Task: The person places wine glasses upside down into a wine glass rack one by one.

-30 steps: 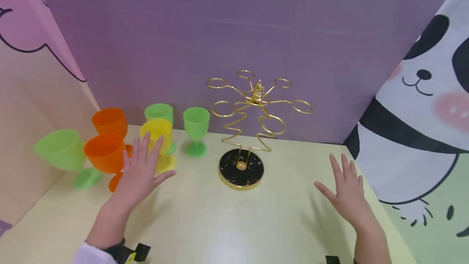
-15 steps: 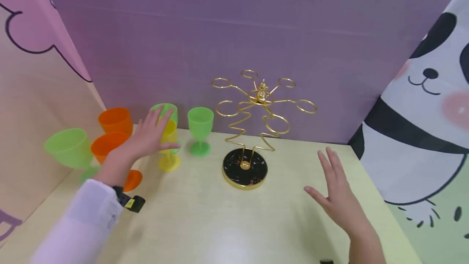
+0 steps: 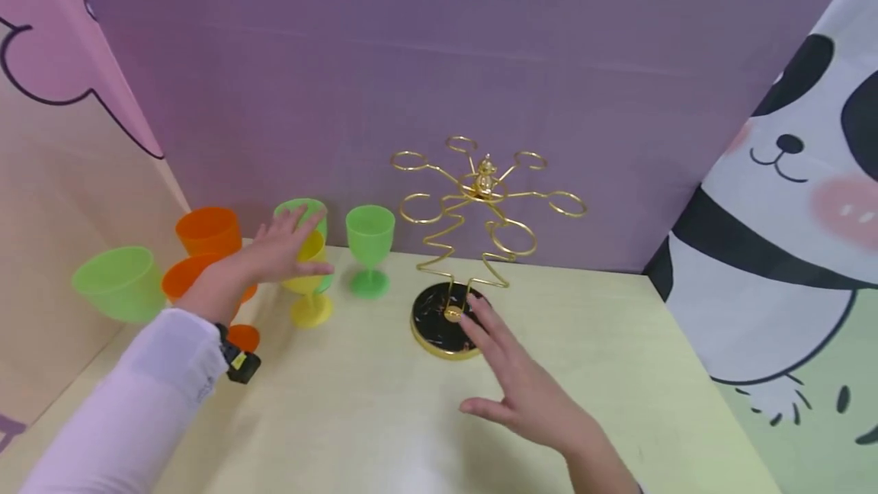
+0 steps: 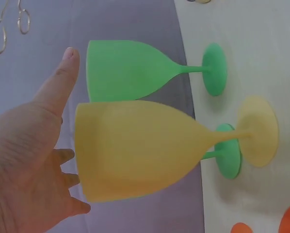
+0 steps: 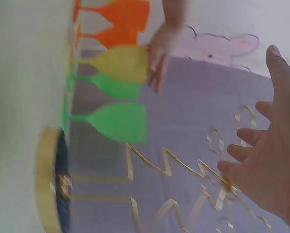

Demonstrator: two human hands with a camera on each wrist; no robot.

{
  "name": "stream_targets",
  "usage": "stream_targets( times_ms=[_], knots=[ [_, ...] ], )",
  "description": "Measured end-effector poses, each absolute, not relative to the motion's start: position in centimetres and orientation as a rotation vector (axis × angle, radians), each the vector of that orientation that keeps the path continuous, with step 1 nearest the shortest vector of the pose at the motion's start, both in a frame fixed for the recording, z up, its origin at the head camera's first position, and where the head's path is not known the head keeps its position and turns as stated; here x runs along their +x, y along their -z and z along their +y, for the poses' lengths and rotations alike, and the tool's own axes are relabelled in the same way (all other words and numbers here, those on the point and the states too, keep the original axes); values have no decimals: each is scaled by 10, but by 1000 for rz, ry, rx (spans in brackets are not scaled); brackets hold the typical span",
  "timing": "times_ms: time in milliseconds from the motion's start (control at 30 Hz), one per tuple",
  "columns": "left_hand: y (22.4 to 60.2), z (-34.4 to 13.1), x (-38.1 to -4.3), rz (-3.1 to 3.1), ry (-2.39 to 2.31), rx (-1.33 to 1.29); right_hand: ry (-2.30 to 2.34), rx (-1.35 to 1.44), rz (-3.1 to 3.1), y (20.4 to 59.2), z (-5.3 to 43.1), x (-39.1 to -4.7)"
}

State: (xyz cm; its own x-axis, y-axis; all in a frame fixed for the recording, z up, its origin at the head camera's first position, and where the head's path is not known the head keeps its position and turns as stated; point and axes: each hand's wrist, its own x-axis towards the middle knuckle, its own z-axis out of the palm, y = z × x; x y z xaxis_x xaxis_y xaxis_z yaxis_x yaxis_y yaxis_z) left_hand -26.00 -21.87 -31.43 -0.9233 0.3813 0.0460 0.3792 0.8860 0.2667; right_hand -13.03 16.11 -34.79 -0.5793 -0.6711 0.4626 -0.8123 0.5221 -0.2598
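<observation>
My left hand [image 3: 284, 248] is spread just above the rim of the yellow goblet [image 4: 140, 150], thumb and fingers straight. In the left wrist view the fingertips are right at that rim. Behind it stands a green goblet [image 3: 307, 210], partly covered by the hand. Another green goblet [image 3: 370, 236] is upright to the right. My right hand [image 3: 524, 387] hovers over the table in front of the gold wire rack [image 3: 483, 193], fingers extended and holding nothing. Its fingertips overlap the rack's round black base [image 3: 435, 319] in the head view.
Two orange goblets [image 3: 208, 231] and a wide green goblet [image 3: 123, 288] stand at the left, partly behind my left forearm. The cream table [image 3: 384, 402] meets a purple backdrop [image 3: 343, 97] at its far edge. A panda-print panel [image 3: 768, 311] borders the right side.
My left hand has moved forward to the yellow goblet's rim. My right hand has swung left from the table's right side to before the rack. The goblets and rack stay put.
</observation>
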Motion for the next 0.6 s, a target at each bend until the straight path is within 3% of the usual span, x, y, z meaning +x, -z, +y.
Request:
stream_targets(
  times_ms=[600],
  knots=[
    [332,-213,-261,3089,-156,503,-1381,1322,-2900,419,44,-159]
  ],
)
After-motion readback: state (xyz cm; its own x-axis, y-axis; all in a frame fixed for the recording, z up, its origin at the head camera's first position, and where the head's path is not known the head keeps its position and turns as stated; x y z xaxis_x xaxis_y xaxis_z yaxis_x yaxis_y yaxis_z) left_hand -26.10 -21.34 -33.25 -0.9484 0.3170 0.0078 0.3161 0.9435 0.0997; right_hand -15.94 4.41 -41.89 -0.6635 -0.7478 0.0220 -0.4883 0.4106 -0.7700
